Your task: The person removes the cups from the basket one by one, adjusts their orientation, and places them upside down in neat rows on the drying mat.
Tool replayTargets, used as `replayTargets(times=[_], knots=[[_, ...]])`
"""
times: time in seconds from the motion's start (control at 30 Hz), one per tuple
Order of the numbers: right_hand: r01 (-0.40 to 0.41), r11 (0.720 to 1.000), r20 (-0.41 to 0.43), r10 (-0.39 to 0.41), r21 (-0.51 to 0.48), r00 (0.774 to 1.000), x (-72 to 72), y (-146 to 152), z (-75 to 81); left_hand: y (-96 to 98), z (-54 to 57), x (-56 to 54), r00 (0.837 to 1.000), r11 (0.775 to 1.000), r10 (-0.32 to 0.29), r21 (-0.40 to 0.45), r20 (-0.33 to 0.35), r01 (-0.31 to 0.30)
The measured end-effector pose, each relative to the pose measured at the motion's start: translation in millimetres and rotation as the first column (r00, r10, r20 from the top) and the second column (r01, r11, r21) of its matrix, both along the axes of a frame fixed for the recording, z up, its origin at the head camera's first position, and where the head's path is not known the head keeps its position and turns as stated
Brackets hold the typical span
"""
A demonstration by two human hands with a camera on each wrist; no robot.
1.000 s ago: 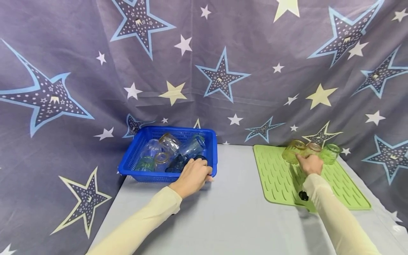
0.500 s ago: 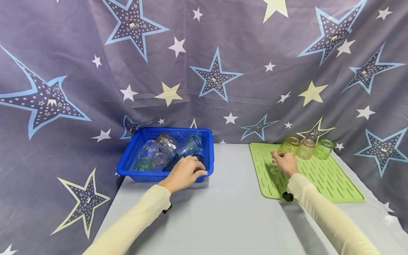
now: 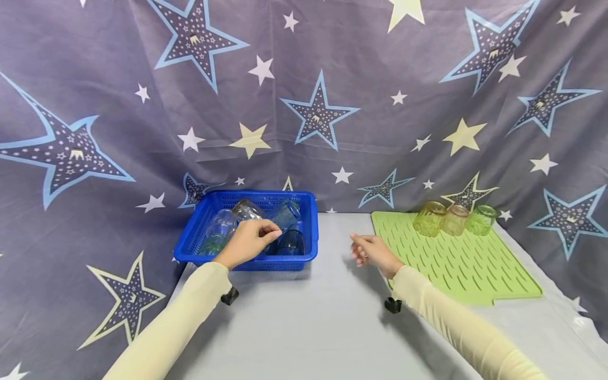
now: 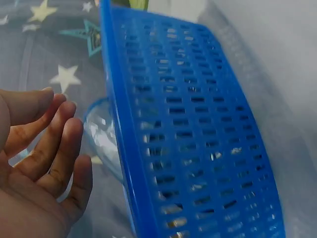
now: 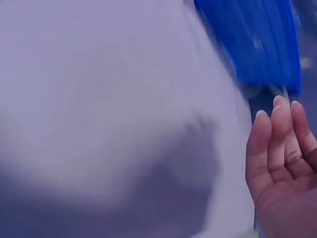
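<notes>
My left hand (image 3: 249,241) hovers over the front of a blue plastic basket (image 3: 285,265), fingers loosely bent and holding nothing. Inside lie a dark blue glass (image 3: 291,243), a light blue glass (image 3: 286,215), an amber-brown glass (image 3: 248,210), a clear glass (image 3: 222,219) and a green glass (image 3: 214,244); the hand hides part of the contents. In the left wrist view the fingers are apart from the basket wall (image 4: 183,119). My right hand (image 3: 377,255) is in the air between basket and mat, its fingers relaxed around nothing.
A green ridged drying mat (image 3: 465,269) lies on the right of the white table (image 3: 323,327). At its back stand a yellow glass (image 3: 429,220), a pink glass (image 3: 455,221) and a green glass (image 3: 481,220) in a row. A starry curtain (image 3: 332,174) hangs behind.
My right hand has left the glasses on the mat and moved left toward the basket. My left hand has shifted left from the basket's front right corner, uncovering the dark blue glass.
</notes>
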State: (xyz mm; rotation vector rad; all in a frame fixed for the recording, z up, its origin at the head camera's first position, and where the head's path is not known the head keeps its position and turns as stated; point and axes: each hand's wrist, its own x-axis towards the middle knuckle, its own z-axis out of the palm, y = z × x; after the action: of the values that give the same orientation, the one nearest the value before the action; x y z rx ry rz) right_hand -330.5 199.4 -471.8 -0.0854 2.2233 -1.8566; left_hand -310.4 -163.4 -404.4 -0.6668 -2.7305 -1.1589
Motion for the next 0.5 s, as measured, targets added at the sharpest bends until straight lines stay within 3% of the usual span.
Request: replayTargets(times=[0.23, 0.37, 0.5], knots=[[-0.173, 0.983, -0.010, 0.173, -0.061, 0.985, 25.3, -57, -1.1, -23.8, -1.5, -10.9, 0.984, 0.990, 0.083, 0.101, 0.155, -0.100], [-0.206, 0.972, -0.007, 0.207, -0.110, 0.978, 31.7, -81, 0.3, -46.5, -2.0, -16.4, 0.982, 0.986, 0.135, 0.084, 0.135, -0.147], [-0.185, 0.969, -0.012, 0.185, -0.163, 0.983, 35.4, -98, 2.7, -75.1, -0.3, -19.6, 0.974, 0.978, 0.206, 0.017, 0.089, -0.209]])
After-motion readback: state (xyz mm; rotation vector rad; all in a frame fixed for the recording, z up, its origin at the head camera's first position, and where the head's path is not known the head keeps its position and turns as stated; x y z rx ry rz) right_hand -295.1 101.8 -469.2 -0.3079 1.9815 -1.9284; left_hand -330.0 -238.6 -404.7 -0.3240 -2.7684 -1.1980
